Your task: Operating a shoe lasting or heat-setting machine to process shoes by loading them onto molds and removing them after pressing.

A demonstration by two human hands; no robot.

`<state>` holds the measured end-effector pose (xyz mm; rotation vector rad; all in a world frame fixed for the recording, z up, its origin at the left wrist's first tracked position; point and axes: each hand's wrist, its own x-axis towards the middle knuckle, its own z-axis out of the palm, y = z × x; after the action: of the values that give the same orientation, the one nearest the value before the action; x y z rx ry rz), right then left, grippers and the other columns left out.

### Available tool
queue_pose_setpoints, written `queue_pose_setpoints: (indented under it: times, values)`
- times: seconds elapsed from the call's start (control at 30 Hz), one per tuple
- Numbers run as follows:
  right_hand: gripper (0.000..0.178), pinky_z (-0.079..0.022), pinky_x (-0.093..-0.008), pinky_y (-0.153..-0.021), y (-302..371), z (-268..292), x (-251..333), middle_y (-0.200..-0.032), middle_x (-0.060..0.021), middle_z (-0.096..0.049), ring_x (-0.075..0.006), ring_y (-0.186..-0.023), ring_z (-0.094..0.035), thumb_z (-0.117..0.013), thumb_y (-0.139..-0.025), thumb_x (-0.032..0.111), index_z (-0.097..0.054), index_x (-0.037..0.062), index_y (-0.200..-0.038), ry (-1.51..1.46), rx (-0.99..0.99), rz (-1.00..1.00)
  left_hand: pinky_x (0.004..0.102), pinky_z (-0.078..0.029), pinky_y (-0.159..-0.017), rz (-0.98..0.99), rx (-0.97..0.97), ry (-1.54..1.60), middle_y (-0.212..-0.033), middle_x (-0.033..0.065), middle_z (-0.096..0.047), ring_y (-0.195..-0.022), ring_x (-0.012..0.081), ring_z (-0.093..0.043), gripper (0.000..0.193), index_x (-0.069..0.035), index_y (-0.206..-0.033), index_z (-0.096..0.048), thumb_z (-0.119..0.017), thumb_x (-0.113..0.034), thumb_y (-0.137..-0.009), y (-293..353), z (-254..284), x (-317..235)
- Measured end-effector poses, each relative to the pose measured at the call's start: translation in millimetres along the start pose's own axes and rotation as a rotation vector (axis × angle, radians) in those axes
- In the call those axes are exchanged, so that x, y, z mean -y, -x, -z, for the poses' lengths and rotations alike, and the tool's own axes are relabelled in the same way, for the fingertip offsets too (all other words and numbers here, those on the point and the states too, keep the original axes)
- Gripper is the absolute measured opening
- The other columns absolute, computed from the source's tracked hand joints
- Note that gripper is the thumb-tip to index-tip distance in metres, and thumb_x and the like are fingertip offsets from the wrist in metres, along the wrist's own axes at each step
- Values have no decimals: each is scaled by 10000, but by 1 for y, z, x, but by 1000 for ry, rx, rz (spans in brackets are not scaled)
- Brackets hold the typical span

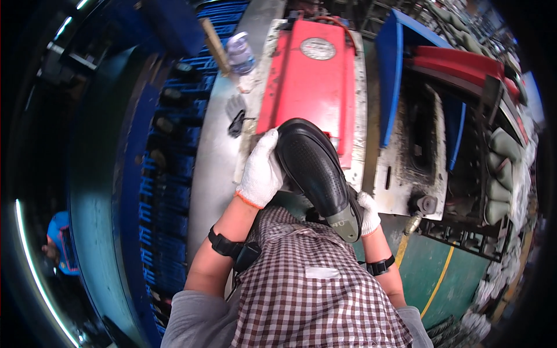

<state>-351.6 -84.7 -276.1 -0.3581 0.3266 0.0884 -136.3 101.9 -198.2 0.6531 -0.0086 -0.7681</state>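
Note:
In front of my chest is a black shoe (pixel 310 168), its rounded toe end pointing away from me. A raised rim runs around that end, and the face turned up has a fine dotted pattern. A grey-green piece (pixel 343 224) shows at the end nearest me. My left hand (pixel 261 171), in a white knitted glove with an orange cuff edge, grips the left edge near the toe. My right hand (pixel 368 213), also gloved in white, is closed at the right side near the heel end; its fingers are partly hidden behind the shoe.
Beyond the shoe stands a machine with a red cover (pixel 313 87). On the metal ledge to the left are a clear plastic jar (pixel 240 55) and a grey-and-black glove (pixel 235 116). A blue rack (pixel 174 191) runs along the left. Grey-green shoe lasts (pixel 500 174) line the right.

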Motion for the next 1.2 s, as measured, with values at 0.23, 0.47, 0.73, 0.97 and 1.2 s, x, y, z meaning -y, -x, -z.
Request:
queue_pose_setpoints:
  times: [0.23,0.47,0.73,0.97,1.2]
  values:
    - [753,-340,-394,-1240,-75,-105,-41,-1630,-150,-425,-256,-1478,-454,-618,-1021,331,-307,28,-1636,405,52,4,472,-344,-1239,-107,9,-134,-1623,110,-418,-1472,278,-437,1037,-94,-1634,-293,-517,-805,-912,71,78,16]
    - [663,-421,-416,-1156,-135,-110,-80,-1442,-239,-597,-328,-1346,-576,-696,-975,334,-498,6,-1516,1699,300,167,556,-444,-1153,146,-469,429,-1400,193,-622,-1307,379,-589,685,-55,-1427,-577,-607,-456,-873,102,136,-23]
    - [409,-471,-471,-1064,-80,-38,-46,-1238,-163,-695,-361,-1187,-633,-728,-838,53,-712,64,-1247,2124,-370,825,600,-514,-983,-109,-1057,-13,-1231,76,-667,-1166,302,-651,415,-187,-1227,-647,-708,-348,-849,133,321,-58]
    - [443,-472,-477,-1051,-82,-28,-55,-1281,-135,-669,-355,-1183,-614,-723,-841,91,-711,128,-1282,2329,-513,771,484,-593,-881,-289,-1152,-361,-1117,64,-718,-942,271,-709,319,-150,-1116,-691,-759,-230,-815,110,478,-147]
    - [465,-477,-470,-1046,-83,-28,-57,-1292,-132,-674,-350,-1185,-618,-712,-837,99,-709,133,-1301,2357,-508,780,406,-494,-1058,-264,-1482,-1054,-1456,132,-616,-1258,289,-617,796,-31,-1582,-382,-745,-2,-874,82,519,-175]
